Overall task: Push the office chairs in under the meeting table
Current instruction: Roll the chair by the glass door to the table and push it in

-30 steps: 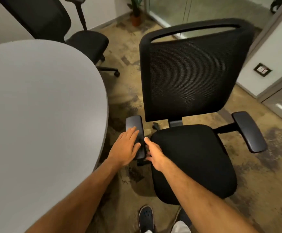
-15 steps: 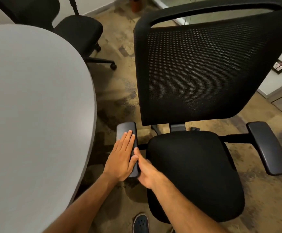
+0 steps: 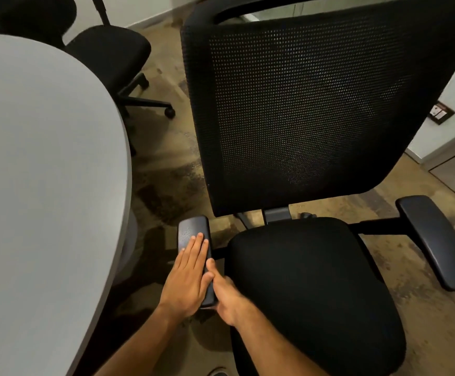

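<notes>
Mottled tan-brown floor (image 3: 166, 169), dark patches near the table foot. Far left: pale grey table (image 3: 39, 185) with a curved edge, top bare. Behind its far edge, second chair (image 3: 109, 50), black, seat partly under the table; one base leg and castor stick out onto the floor. Centre: near armrest (image 3: 194, 237) of the main chair (image 3: 316, 294), a dark oblong pad standing just beside the table edge, a strip of floor between them. Left hand (image 3: 187, 283) lies flat on the pad, fingers straight and together, palm down, not curled round it. Right hand (image 3: 227, 299) sits at the pad's inner side toward its near end, thumb along the edge; the other fingers are hidden below, so whether they grip I cannot tell. Chair: black cushioned seat, tall black mesh back with a slot at the top, grey bracket joining back to seat; it stands clear of the table, not yet under it. Right: far armrest (image 3: 437, 240) on a black bar. Wall socket (image 3: 442, 114) beyond.
</notes>
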Demonstrator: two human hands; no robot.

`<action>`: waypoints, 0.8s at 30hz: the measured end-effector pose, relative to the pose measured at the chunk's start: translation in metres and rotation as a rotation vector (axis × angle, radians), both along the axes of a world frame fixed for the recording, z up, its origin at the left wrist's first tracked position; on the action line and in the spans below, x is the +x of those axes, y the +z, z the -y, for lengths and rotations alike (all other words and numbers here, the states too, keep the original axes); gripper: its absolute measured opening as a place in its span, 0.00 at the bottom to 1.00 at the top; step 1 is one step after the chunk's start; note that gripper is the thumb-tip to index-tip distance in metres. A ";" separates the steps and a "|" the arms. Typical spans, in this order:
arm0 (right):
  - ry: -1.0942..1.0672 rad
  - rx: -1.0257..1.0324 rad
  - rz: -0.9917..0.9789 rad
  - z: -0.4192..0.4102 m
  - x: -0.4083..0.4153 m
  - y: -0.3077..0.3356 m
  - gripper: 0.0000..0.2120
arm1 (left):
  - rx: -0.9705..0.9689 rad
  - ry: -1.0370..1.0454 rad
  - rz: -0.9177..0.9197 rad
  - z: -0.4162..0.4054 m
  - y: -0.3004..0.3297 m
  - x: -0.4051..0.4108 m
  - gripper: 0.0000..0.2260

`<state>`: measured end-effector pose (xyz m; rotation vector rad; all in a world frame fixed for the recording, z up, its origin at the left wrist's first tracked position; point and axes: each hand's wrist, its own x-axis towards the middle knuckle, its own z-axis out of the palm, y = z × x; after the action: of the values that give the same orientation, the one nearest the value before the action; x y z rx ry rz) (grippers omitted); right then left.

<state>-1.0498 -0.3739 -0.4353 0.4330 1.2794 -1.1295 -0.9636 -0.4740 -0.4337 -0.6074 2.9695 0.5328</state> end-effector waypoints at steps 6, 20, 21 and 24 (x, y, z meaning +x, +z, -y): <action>0.389 0.213 -0.677 -0.016 -0.040 0.042 0.24 | 0.018 0.032 -0.024 0.009 0.028 0.000 0.32; 0.068 0.377 -1.270 -0.191 -0.257 0.305 0.12 | 0.442 0.470 -0.505 0.079 0.349 -0.222 0.32; 0.069 0.381 -1.262 -0.202 -0.256 0.305 0.13 | 0.438 0.491 -0.440 0.079 0.352 -0.235 0.32; 0.028 0.359 -1.296 -0.232 -0.257 0.310 0.13 | 0.276 0.490 -0.323 0.071 0.353 -0.266 0.29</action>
<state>-1.3070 -0.1415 -0.1255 -0.1442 2.6193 -1.1564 -1.2295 -0.5448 -0.0810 -1.3362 2.9277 1.1515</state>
